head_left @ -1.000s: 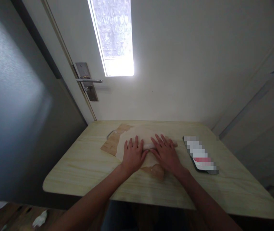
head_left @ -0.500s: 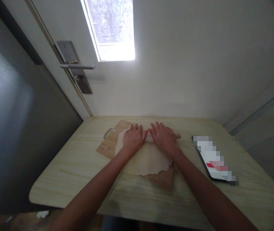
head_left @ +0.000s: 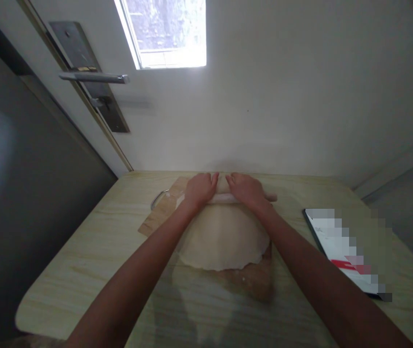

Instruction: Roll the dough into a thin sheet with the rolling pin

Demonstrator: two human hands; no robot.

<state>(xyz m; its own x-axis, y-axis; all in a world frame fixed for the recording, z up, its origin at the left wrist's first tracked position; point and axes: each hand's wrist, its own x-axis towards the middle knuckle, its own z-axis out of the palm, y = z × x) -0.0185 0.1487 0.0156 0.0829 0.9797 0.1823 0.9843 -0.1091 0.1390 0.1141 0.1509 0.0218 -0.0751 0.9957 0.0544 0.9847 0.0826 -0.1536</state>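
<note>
A wooden rolling pin (head_left: pixel 224 198) lies across a wide, thin sheet of pale dough (head_left: pixel 224 237), near its far side. My left hand (head_left: pixel 199 188) bends over the pin's left part, hiding that end. Over the right part curves my right hand (head_left: pixel 247 187), and the pin's right tip sticks out past it. Both hands have their fingers over the far side of the pin, thumbs close together. Under the dough is a wooden board (head_left: pixel 259 280), set at an angle, with its near corner and left corner showing. The dough's near edge is uneven.
A metal ring handle (head_left: pixel 158 198) sits at the board's far left. On the right of the table (head_left: pixel 94 241) lies a dark-edged flat device (head_left: pixel 322 232), partly pixelated. Behind the table stands a white door with a metal lever handle (head_left: pixel 95 78) and a bright window.
My view has shifted closer to the table. My fingers, stretched out over the pin before, now curl down over its far side. More of the dough shows between my forearms.
</note>
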